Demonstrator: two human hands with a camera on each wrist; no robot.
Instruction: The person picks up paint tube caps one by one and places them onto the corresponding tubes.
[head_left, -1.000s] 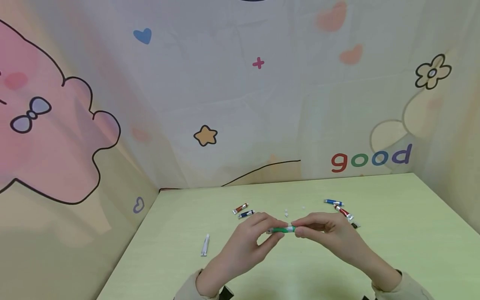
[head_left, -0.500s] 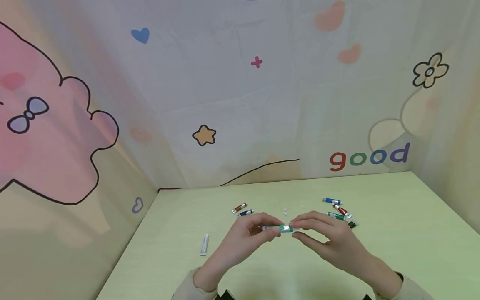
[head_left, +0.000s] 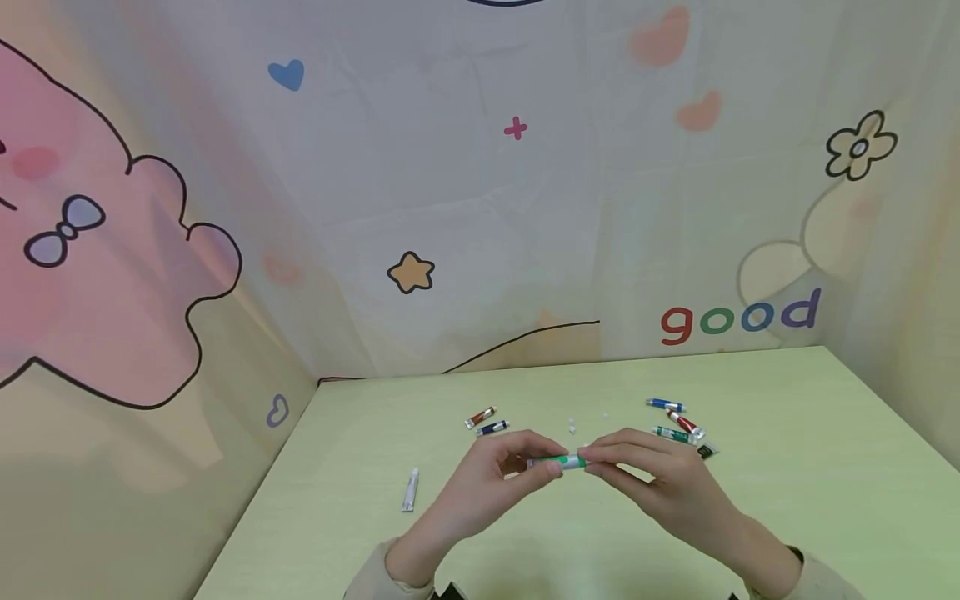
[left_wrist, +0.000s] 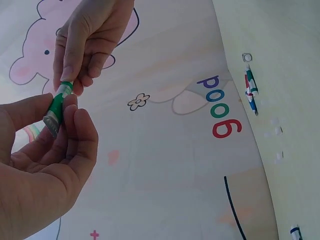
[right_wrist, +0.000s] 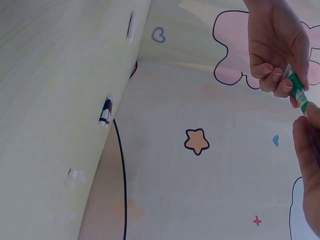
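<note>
A small green-and-silver paint tube [head_left: 572, 461] is held level above the table between both hands. My left hand [head_left: 487, 483] pinches its flat crimped end between thumb and fingers; that silver end shows in the left wrist view. At the other end, the thumb and fingertips of my right hand [head_left: 667, 479] grip the tube and hide its tip. In the right wrist view the tube [right_wrist: 299, 92] slants between my left hand [right_wrist: 277, 45] and my right hand [right_wrist: 311, 165].
Farther back on the table lie brown [head_left: 481, 417] and dark blue [head_left: 492, 428] tubes. To the right are blue [head_left: 666, 405], red [head_left: 685, 423], green [head_left: 673, 435] and black [head_left: 707, 450] tubes. A white tube [head_left: 410, 490] lies left; small white bits [head_left: 572, 426] lie mid-table.
My right fingers parted slightly at the tube's end half a second ago and now close on it again. The tube has turned a little, and the green tube behind has come into view.
</note>
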